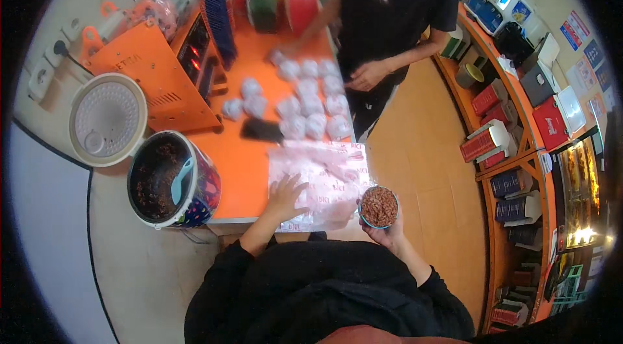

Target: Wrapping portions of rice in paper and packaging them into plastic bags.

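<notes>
My left hand [287, 198] lies flat, fingers spread, on a stack of printed wrapping paper [331, 188] at the near end of the orange table [238, 169]. Off the table's right edge, my right hand [392, 232] holds a small bowl with a light-blue rim [360, 212], filled with brownish-red cooked rice [379, 205]. Left of the paper stands a rice cooker [204, 198] with its lid [108, 120] raised. Dark rice clings inside it, and a light-blue rice paddle [181, 183] rests at its inner right side.
Several wrapped round bundles [309, 101] sit in rows beyond the paper, near a blurred black object [261, 130]. An orange sealing machine [155, 86] stands at the left. A person in a black shirt [389, 13] reaches over the table. Shelves with folded boxes [486, 142] line the right.
</notes>
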{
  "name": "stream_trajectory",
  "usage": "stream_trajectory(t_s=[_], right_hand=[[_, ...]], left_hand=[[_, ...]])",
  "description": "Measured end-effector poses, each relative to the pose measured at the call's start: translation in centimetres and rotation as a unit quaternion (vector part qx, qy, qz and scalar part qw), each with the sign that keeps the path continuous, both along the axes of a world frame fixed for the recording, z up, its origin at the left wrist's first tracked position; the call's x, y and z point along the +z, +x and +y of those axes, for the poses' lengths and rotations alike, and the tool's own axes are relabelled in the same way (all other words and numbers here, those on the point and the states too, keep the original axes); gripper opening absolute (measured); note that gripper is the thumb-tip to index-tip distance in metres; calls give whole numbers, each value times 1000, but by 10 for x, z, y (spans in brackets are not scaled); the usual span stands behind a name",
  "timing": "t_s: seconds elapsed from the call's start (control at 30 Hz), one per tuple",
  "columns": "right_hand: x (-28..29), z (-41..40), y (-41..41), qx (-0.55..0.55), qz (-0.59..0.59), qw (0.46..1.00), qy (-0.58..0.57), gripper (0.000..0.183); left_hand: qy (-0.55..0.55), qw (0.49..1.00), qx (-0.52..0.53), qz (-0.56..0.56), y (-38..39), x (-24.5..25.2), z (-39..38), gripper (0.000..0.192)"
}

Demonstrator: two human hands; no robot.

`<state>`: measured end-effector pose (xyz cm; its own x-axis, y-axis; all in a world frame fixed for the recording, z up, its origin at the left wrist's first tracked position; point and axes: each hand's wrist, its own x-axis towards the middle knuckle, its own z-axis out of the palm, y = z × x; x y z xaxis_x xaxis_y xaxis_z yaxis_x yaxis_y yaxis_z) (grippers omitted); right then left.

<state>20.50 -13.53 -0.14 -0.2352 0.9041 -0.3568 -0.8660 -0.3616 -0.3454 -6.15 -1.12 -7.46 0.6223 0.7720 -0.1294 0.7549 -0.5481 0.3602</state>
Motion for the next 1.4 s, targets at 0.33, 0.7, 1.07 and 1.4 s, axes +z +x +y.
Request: stream_trajectory(t_s=[0.33,0.7,1.07,1.4], right_hand=[[9,-5,-13,-70,-30,994,-78,66],[4,-10,-13,-70,-4,996,-62,68],[-18,21,-19,-11,9,998,-64,66],[-46,97,-67,92,-7,994,-64,50]], left_hand=[[24,999,-33,-10,-13,-16,11,72],[56,997,9,-52,-18,-22,11,83],[-5,998,31,52,4,10,19,107],[-26,997,54,52,1,-6,23,119]])
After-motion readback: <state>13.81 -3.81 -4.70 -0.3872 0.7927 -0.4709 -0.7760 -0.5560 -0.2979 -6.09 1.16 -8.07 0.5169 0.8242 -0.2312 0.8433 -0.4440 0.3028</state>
